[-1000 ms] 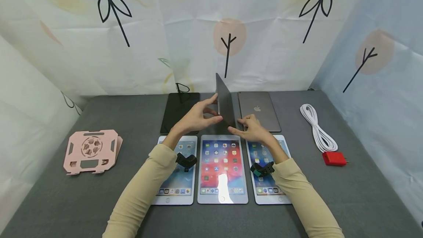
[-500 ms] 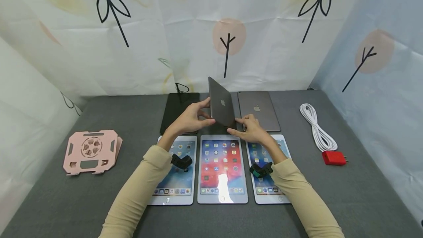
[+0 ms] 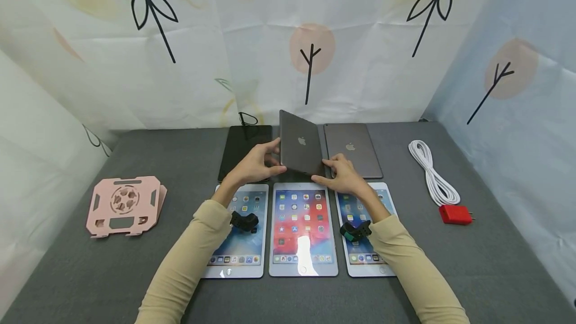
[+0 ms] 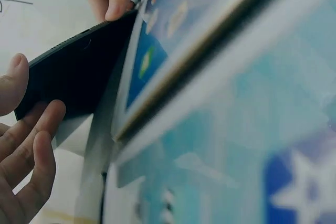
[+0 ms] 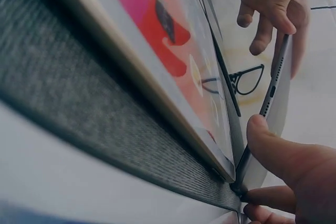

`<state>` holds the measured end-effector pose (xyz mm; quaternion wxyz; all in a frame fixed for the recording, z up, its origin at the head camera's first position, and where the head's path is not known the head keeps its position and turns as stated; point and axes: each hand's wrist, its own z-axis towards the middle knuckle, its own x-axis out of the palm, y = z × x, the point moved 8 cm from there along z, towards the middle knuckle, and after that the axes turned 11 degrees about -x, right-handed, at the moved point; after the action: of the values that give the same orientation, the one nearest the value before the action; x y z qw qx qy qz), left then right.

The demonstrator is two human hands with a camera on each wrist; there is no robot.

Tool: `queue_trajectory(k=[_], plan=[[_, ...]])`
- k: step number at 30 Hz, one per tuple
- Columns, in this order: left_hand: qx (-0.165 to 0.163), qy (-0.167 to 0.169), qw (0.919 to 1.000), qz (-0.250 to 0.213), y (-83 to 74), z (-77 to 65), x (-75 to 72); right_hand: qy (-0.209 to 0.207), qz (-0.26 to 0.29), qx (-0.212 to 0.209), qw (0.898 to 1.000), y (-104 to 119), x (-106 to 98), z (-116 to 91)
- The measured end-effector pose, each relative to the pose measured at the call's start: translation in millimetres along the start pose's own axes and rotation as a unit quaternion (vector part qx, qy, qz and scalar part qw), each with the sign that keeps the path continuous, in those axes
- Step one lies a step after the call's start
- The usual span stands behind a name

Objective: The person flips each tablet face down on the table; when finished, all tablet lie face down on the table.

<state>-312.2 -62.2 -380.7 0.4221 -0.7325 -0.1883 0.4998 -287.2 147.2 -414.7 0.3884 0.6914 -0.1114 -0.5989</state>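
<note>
A dark grey tablet (image 3: 294, 146) with a logo on its back is tilted up, its left side raised and its lower right corner near the table. My left hand (image 3: 253, 165) pinches its left edge; in the left wrist view, fingers (image 4: 44, 124) lie against its black screen side (image 4: 84, 77). My right hand (image 3: 344, 174) grips the lower right corner, with the thumb (image 5: 260, 129) on the port edge in the right wrist view. Just in front of it lies a white tablet (image 3: 303, 231) with its screen lit.
A black tablet (image 3: 243, 146) and another grey tablet (image 3: 355, 149) lie either side at the back. White tablets (image 3: 238, 269) (image 3: 366, 270) lie under both wrists. A pink stand (image 3: 123, 206) sits left; a white cable (image 3: 429, 174) with red charger (image 3: 456, 214) lies right.
The tablet has turned from nearly edge-on so its logo back shows, and its raised left side has come lower and left. My left hand moved left and down with it; my right hand stayed nearly still.
</note>
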Motion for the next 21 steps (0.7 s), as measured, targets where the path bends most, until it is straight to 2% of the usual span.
queue_trajectory(k=[4,9,16,21], plan=[[-0.017,0.002,0.9999,-0.001,12.4,-1.6,0.2,-0.002,-0.012,-0.02,1.0,3.0,0.4,0.8],[-0.031,0.007,0.9995,0.007,24.8,-1.3,2.3,-0.002,-0.026,-0.025,0.999,3.8,0.7,1.7],[-0.035,0.019,0.9991,0.013,32.7,2.8,6.9,-0.004,-0.037,-0.022,0.999,2.9,-0.4,1.6],[-0.052,0.018,0.9982,0.022,36.8,5.9,8.6,-0.009,-0.032,-0.022,0.999,1.9,-1.1,2.5]])
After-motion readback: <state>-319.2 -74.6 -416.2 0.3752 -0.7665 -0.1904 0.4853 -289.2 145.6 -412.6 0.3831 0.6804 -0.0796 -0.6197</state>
